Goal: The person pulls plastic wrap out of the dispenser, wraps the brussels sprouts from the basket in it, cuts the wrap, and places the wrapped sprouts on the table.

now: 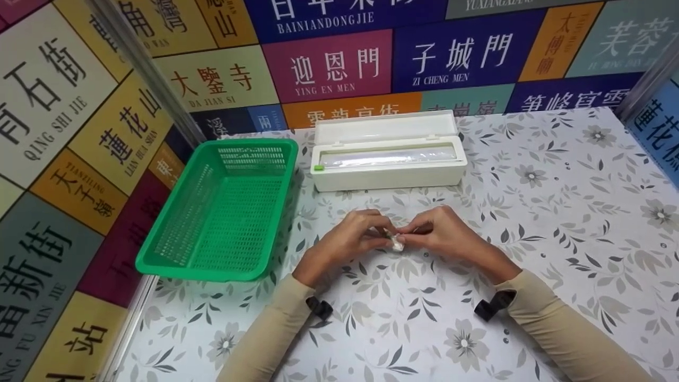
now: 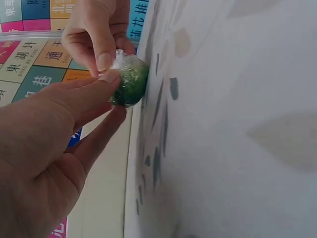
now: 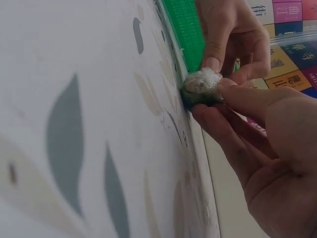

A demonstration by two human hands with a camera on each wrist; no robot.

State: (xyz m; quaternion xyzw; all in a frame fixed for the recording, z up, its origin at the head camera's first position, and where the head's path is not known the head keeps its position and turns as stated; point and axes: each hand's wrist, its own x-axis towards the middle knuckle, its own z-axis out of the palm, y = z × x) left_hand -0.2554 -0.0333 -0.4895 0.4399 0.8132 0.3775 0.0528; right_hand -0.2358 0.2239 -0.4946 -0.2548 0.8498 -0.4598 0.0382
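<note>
Between my two hands is a small round green item [image 2: 133,82] wrapped in crinkled clear plastic film, low over the tabletop. What the green item is I cannot tell under the film. My left hand [image 1: 350,236] pinches it with thumb and fingers from the left. From the other side my right hand [image 1: 444,233] pinches it too, thumb and fingertips on the film. In the right wrist view the bunched film [image 3: 205,79] shows whitish on top, over the green underside. Both hands hide much of it in the head view.
Behind the hands stands a white cling film dispenser box [image 1: 390,180], lid raised, a film roll inside and a small green piece at its left end. A green plastic basket [image 1: 265,260] sits to the left. The flowered tablecloth [image 1: 403,329] covers the table, with printed panels behind.
</note>
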